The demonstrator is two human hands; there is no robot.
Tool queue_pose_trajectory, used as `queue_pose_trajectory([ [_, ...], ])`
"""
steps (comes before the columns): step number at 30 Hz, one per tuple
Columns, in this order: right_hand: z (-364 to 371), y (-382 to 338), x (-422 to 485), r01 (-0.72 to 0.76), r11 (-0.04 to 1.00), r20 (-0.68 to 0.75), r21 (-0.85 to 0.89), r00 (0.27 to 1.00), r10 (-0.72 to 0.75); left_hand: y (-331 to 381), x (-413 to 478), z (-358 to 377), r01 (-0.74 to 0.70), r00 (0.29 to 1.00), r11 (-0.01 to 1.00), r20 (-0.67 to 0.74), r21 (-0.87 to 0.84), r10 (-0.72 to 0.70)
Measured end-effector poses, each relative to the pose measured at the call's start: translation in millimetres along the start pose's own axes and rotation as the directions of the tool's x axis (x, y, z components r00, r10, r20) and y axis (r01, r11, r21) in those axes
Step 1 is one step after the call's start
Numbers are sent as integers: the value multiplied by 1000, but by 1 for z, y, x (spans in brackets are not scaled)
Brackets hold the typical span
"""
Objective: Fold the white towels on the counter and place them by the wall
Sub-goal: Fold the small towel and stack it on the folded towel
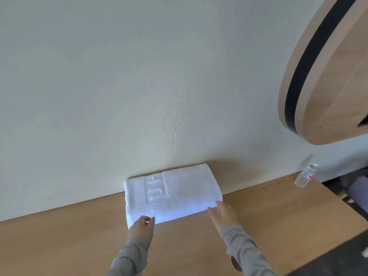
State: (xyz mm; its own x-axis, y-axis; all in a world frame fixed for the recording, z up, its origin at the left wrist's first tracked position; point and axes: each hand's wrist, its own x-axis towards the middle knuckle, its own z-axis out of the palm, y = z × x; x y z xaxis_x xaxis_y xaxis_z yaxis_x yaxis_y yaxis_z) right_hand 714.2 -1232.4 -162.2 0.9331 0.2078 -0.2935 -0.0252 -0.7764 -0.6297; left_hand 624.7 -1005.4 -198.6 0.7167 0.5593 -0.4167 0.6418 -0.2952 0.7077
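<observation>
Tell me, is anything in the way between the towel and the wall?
Nothing I can see. The towel lies with its far edge right along the wall, no gap showing. The left hand and right hand are at its near edge. The bottle stands off to the right.

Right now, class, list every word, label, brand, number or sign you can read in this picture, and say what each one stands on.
No text here can be quoted with confidence.
folded white towel: it carries an embossed framed mark with raised letter-like shapes, too faint and blurred to read.
water bottle: it has a label with a red spot, but the print is too small to read.
</observation>
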Motion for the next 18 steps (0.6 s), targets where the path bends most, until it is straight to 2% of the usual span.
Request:
queue_pose_trajectory([
  [1, 8, 11, 8, -29, 997, 11, 66, 1000, 29, -6, 3, 10, 126, 992, 980, 24, -152, -123],
  [3, 22, 25, 23, -163, 954, 71, 253, 986, 150, -13, 8, 25, 331, 943, 841, 107, -428, -316],
  [4, 30, 30, 31, -261, 894, 131, 364, 965, 228, -15, 12, 32, 402, 911, 741, 156, -539, -381],
  [6, 44, 39, 48, -423, 686, 264, 592, 906, 331, -15, 22, 42, 478, 859, 526, 251, -703, -446],
  [9, 59, 44, 72, -533, 392, 401, 750, 838, 371, -13, 39, 48, 447, 846, 301, 290, -842, -447],
  [13, 73, 40, 100, -534, 144, 447, 833, 804, 392, -8, 56, 49, 380, 852, 141, 286, -914, -438],
  [16, 76, 30, 112, -475, -66, 461, 878, 800, 384, -8, 67, 52, 347, 824, -34, 322, -937, -465],
  [18, 77, 26, 119, -461, -149, 479, 875, 780, 402, -3, 72, 53, 343, 811, -123, 360, -931, -461],
])
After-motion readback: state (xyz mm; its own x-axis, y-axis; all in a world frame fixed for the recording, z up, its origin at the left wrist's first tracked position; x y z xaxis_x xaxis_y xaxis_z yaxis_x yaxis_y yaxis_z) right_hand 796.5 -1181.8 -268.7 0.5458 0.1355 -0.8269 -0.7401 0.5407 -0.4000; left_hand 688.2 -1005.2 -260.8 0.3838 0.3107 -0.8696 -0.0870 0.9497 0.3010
